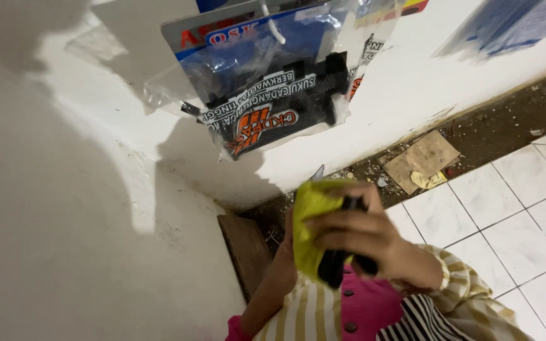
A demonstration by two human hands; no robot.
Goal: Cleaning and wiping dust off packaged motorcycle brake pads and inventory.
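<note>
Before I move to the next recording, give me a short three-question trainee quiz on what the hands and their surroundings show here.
1. True or false: the right hand grips a black object wrapped partly in a yellow cloth.
2. What hangs on the white wall above the hands? A) a clear plastic bag holding a black packaged item B) a framed mirror C) a red towel
3. What lies on the dirt strip at the wall's foot, beside the white floor tiles?

Key
1. True; the left hand sits behind the cloth.
2. A
3. A flat piece of cardboard.
</note>
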